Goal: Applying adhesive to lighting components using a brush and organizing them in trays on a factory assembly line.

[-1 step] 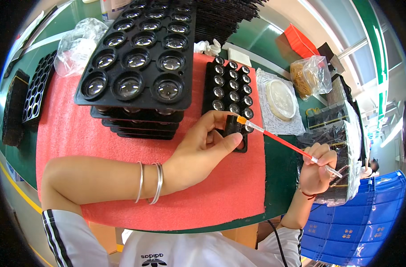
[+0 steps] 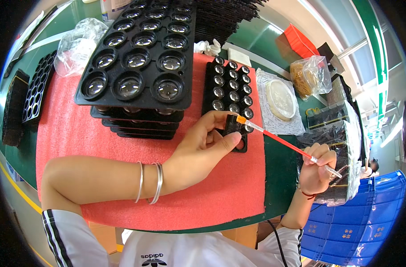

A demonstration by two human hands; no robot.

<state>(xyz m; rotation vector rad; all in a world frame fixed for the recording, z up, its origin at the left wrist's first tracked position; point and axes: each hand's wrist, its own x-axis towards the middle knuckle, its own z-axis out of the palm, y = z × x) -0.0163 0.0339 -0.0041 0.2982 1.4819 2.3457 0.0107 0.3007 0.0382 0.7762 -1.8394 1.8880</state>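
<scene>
Over the red mat [image 2: 123, 147], left hand [image 2: 203, 147] pinches a small tray [image 2: 229, 95]; right hand [image 2: 316, 167] grips a red pen [image 2: 285, 143].

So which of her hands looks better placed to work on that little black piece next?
Probably the right hand: it holds the red stick, whose orange tip already reaches the small black part. The left hand is busy pinching that part above the small tray.

Left hand [image 2: 203, 144]: forearm crossing from lower left, wrist bent, fingers [image 2: 216, 118] curled in a pinch. Right hand [image 2: 316, 167]: raised at right, fingers closed in a pen-like grip.
</scene>
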